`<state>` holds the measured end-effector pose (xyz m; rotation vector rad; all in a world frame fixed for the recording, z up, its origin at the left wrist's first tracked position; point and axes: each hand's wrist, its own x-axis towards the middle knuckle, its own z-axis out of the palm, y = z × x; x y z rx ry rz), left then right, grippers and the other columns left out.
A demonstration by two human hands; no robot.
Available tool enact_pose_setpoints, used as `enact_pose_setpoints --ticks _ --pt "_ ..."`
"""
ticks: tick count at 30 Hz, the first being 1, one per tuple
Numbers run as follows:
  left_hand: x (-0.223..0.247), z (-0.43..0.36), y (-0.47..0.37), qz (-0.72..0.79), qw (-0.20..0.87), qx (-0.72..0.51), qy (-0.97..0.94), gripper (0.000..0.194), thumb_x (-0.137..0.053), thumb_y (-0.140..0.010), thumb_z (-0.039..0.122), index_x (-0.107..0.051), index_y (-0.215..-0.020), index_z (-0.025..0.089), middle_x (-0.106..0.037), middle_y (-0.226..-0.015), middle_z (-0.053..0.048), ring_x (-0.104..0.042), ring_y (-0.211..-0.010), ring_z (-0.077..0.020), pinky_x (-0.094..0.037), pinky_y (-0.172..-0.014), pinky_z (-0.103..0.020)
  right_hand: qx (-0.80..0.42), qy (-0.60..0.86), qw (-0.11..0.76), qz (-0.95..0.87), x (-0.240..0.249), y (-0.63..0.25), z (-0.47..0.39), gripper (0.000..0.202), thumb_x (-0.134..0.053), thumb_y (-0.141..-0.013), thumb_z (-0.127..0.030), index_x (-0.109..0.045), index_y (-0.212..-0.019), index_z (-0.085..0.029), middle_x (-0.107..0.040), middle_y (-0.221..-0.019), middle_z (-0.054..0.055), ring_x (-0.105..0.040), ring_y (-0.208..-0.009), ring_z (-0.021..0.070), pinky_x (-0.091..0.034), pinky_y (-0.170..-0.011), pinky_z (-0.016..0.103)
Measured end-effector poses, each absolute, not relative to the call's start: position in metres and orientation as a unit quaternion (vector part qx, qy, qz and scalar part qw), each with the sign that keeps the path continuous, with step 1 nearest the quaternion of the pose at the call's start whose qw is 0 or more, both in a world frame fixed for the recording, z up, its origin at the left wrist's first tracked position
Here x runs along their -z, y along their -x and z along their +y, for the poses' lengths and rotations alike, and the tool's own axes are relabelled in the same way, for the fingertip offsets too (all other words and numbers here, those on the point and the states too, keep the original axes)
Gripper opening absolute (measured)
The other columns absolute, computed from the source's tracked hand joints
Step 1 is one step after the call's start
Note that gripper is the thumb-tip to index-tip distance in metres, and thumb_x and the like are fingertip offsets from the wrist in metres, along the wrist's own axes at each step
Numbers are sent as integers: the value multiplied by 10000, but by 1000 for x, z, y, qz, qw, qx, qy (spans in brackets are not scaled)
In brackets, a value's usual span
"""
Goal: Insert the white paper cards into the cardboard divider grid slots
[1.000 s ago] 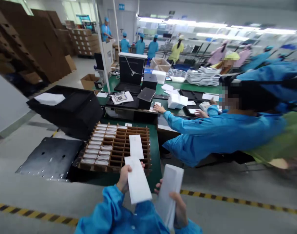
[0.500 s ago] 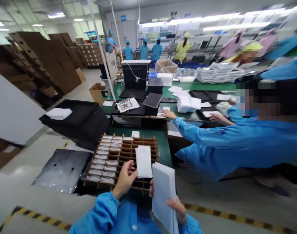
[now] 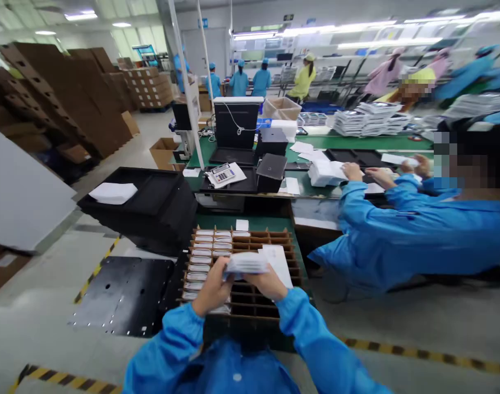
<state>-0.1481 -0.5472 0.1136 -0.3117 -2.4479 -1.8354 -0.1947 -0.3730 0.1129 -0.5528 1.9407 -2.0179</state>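
Between my two hands is a stack of white, flat packets, held level above a divided cardboard box. My left hand is closed on the stack's left end. At its right end, my right hand grips it too. The packets are slightly blurred, so their exact kind is unclear. Similar white packets stand in rows in the box's left compartments. A white sheet or flat packet lies across the dividers, right of the stack. A small white piece lies behind the box.
Stacked black trays with white sheets on top stand to the left. A calculator and black boxes sit on the green bench. A co-worker in a blue sleeve handles white items at right. A black panel lies low at left.
The stack has gone from upright in my right hand to level between both hands, over the box. My left hand has closed on it. The co-worker's reaching arm has drawn back to the right.
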Motion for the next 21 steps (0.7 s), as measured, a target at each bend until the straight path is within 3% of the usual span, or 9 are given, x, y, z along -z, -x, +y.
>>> enact_pose_setpoints --ticks 4,10,15,21 --pt "-102 -590 197 -812 60 555 171 229 -500 -850 168 -506 -1079 166 -523 -1062 -93 -497 -1003 -227 -409 -920 -389 826 101 73 550 -87 229 -445 297 -668 -586 -157 -684 -881 -185 -702 -873 15 -627 -915 213 -496 -933 409" --pt "-60 -613 228 -804 12 570 169 266 -519 -754 101 -537 -1013 159 -532 -1046 -75 -482 -996 -215 -400 -929 -397 855 73 78 507 -44 246 -480 276 -582 -527 -154 -632 -797 -179 -663 -749 -6 -629 -801 191 -540 -781 336" --pt "-45 -612 237 -794 -58 590 132 203 -586 -683 138 -521 -875 156 -541 -845 -10 -487 -818 -160 -406 -753 -294 854 69 75 511 -24 244 -473 230 -571 -569 -191 -608 -796 -196 -634 -701 -16 -624 -779 189 -541 -721 319" --pt "-26 -602 247 -775 -78 623 75 191 -600 -649 199 -451 -766 176 -476 -707 37 -430 -687 -116 -330 -636 -241 818 82 53 567 -8 248 -460 288 -617 -637 -254 -642 -916 -185 -682 -808 25 -635 -866 207 -546 -810 373"
